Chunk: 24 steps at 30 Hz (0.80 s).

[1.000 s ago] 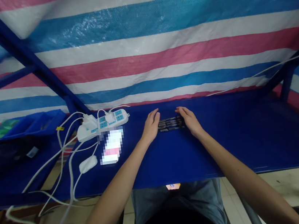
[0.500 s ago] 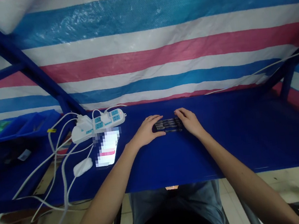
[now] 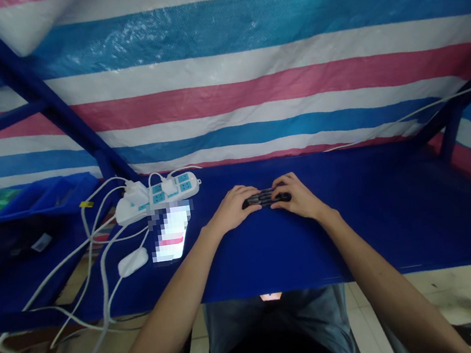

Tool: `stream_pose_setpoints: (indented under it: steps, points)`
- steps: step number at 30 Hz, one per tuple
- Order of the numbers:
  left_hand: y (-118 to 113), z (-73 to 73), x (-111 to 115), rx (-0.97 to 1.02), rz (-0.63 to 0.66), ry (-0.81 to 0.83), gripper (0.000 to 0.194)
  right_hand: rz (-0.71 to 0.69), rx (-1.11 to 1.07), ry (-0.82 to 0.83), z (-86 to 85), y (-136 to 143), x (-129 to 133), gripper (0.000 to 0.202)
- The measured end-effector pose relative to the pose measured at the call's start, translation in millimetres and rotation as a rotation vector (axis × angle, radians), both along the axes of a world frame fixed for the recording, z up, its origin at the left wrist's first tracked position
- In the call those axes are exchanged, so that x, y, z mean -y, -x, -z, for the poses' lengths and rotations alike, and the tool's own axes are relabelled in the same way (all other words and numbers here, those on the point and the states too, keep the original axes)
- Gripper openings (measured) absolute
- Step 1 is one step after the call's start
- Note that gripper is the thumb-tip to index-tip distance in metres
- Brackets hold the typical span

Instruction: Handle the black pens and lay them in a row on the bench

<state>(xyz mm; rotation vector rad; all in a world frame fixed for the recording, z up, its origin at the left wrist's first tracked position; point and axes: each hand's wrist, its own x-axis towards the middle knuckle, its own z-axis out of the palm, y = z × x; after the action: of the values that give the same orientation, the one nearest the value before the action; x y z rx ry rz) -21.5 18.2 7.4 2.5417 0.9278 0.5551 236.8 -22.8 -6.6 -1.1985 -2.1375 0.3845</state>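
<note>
Several dark pens [image 3: 266, 196] lie side by side across the blue table, in front of me at the middle of the view. My left hand [image 3: 237, 205] is closed around their left ends, thumb on the near side and fingers on the far side. At the right ends, my right hand [image 3: 295, 196] grips the same bundle between thumb and fingers. The pens are packed close together in a row. Both ends of the bundle are partly hidden by my hands.
Left of my hands, a lit phone [image 3: 173, 234] lies on the blue table [image 3: 396, 207]. Behind it is a white power strip [image 3: 187, 186] with plugs and trailing cables. A white cable box [image 3: 133, 262] rests nearby. Blue bins [image 3: 64, 193] stand far left; a striped sheet [image 3: 250, 93] hangs behind.
My right hand has brought its thumb and fingers around the right ends of the pens. The pens sit closer together, and the near one has joined the row.
</note>
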Motion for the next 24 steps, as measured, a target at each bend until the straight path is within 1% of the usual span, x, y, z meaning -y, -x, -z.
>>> stream_pose_setpoints:
  steps: [4,9,15,19,22,24]
  points:
    - [0,0.7,0,-0.001,0.009,-0.006,0.039,-0.012,0.018,-0.004,2.1,3,0,0.016]
    - [1,-0.4,1,0.013,0.006,0.003,0.040,-0.012,0.025,0.003,-1.9,4,1,0.018]
    - [2,-1.5,2,0.025,0.001,0.017,0.041,-0.055,0.039,0.005,-6.1,7,5,0.013]
    - [2,-2.2,3,-0.007,-0.004,0.020,0.042,-0.081,0.077,-0.007,-6.9,12,7,0.012]
    - [3,-5.1,4,-0.020,-0.011,0.012,0.044,-0.083,0.073,-0.028,-8.9,13,8,0.010]
    - [2,-8.8,6,0.023,-0.011,-0.018,0.043,-0.050,0.053,-0.049,-11.3,12,8,0.009]
